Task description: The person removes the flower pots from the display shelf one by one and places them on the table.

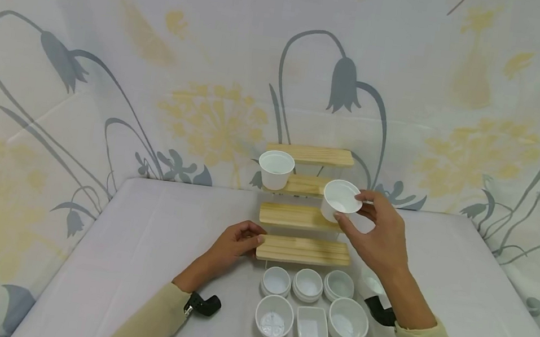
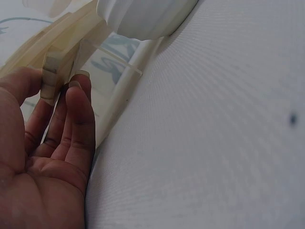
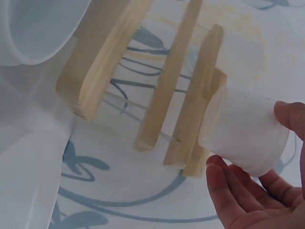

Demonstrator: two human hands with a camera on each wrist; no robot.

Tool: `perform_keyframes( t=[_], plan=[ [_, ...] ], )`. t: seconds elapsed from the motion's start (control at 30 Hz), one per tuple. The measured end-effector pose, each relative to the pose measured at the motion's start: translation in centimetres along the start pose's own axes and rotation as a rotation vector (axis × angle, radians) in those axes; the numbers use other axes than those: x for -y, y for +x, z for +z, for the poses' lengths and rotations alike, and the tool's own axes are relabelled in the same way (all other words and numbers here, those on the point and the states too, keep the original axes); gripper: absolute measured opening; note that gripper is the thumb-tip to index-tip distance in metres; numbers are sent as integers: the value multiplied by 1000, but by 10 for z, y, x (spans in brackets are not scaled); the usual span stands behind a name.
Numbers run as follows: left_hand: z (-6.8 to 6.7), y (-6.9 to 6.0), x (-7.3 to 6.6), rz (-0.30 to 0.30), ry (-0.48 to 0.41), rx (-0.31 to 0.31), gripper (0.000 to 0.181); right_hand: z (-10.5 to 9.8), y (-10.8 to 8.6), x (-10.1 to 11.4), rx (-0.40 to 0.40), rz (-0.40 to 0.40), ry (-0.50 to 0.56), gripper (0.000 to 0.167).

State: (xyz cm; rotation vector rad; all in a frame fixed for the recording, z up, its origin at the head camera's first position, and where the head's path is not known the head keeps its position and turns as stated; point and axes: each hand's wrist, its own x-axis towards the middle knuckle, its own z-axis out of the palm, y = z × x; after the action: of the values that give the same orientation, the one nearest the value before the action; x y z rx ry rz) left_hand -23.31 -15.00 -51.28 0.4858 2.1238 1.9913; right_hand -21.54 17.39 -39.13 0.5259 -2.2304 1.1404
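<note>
My right hand [image 1: 381, 234] holds a white round cup [image 1: 340, 199] by its side, thumb at the front and fingers behind, in front of the right part of a stepped wooden stand. The right wrist view shows this cup [image 3: 248, 129] tilted between thumb and fingers. My left hand [image 1: 234, 246] grips the left end of the stand's lowest slat [image 1: 303, 251]; in the left wrist view the thumb and fingers pinch that slat end [image 2: 50, 76]. Another white cup [image 1: 275, 170] stands at the left end of the second slat from the top.
Before the stand, several white bowls sit in two rows, among them a fluted bowl [image 1: 274, 318], a square dish [image 1: 312, 325] and a larger round bowl [image 1: 348, 320]. One more white vessel [image 1: 371, 284] is partly hidden by the right forearm. A patterned cloth [image 1: 230, 43] hangs behind.
</note>
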Motion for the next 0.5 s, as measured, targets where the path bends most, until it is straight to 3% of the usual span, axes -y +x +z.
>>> perform_keyframes(
  t=[0.5],
  plan=[
    [1,-2,-4,-7,1,3,27,-11,-11,-5,-6,-31,-20,51]
  ],
)
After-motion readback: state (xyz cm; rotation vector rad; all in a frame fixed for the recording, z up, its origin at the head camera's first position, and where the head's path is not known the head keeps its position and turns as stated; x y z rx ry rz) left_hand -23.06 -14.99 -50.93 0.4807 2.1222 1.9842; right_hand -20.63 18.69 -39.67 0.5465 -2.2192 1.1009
